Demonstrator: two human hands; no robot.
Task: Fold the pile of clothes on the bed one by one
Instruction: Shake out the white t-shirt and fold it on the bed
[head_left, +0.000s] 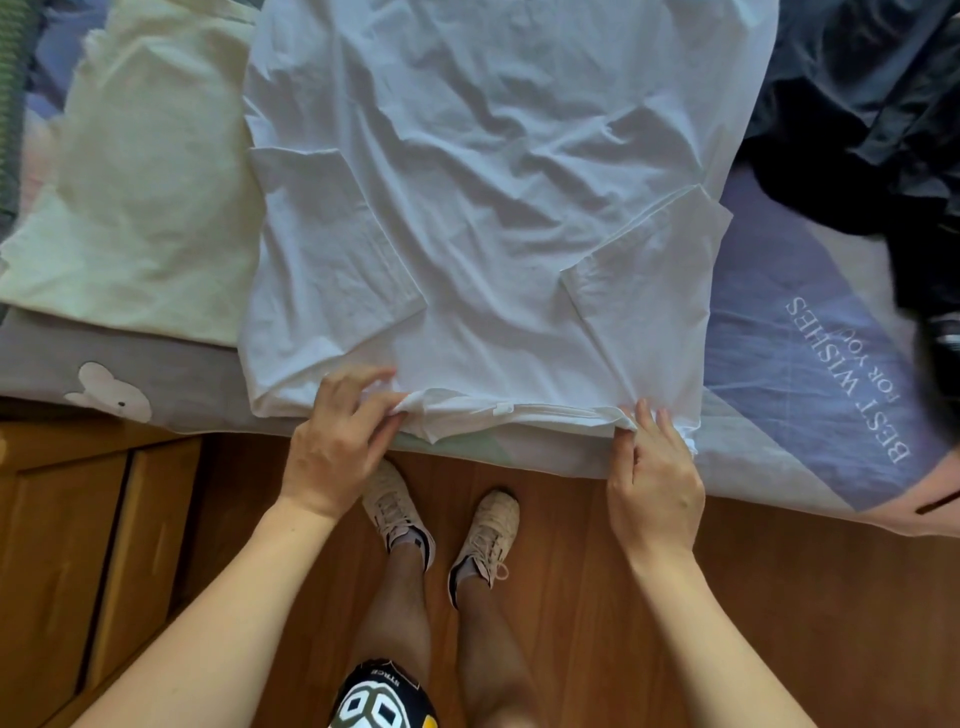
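The fingers (374, 400) of the left hand (332, 441) were curled over the near edge of the white T-shirt (493, 208), pinching the cloth at the collar end, and those of the right hand (652, 467) pinched the same edge farther right, thumb under a fold. Between the two hands the neckline ran in a bunched ridge with a small white tag (503, 409) at its middle.

The shirt lay spread on the bed (769, 457), wrinkled, both short sleeves folded inward over the body, its collar end at the bed's near edge. Just left of it, touching or slightly under its side, lay a cream garment (140, 182), flat and creased. At the far right a heap of dark clothes (872, 104) sat on the bedspread, apart from the shirt. The bedspread (779, 332) was lilac and pale grey, printed with the words "BEST WISHES FOR YOU", and at the left a grey part of it carried a white bear figure (111, 392).

Below the bed's edge ran a wooden floor (779, 597), warm brown. A wooden cabinet (78, 545) stood at the left against the bed. The person stood close to the bed in pale sneakers (488, 530), bare-legged.
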